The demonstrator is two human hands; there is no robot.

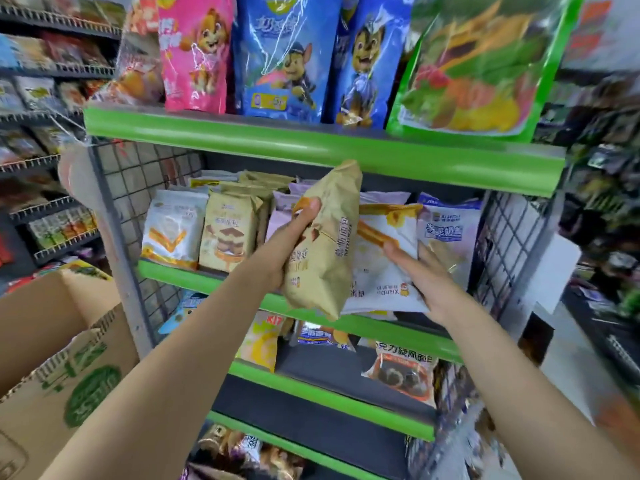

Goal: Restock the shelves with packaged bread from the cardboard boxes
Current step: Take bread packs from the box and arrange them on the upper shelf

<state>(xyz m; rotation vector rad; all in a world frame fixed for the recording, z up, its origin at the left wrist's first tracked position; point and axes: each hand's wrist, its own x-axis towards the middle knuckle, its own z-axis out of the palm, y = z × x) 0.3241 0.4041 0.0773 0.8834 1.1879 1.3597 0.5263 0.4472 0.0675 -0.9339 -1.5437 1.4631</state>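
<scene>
My left hand grips a tan bread packet, holding it upright in front of the middle shelf. My right hand holds a white bread packet from the right, thumb across its front, printing upside down, its lower edge over the shelf's green lip. Behind them stand rows of bread packets: a white one, a tan one and a blue-and-white one. An open cardboard box with green print sits at lower left.
The top shelf carries large cartoon snack bags and a green fruit-print bag. Wire mesh panels close the shelf sides. Lower shelves hold a few packets, one being a chocolate roll pack. Other racks stand on both sides.
</scene>
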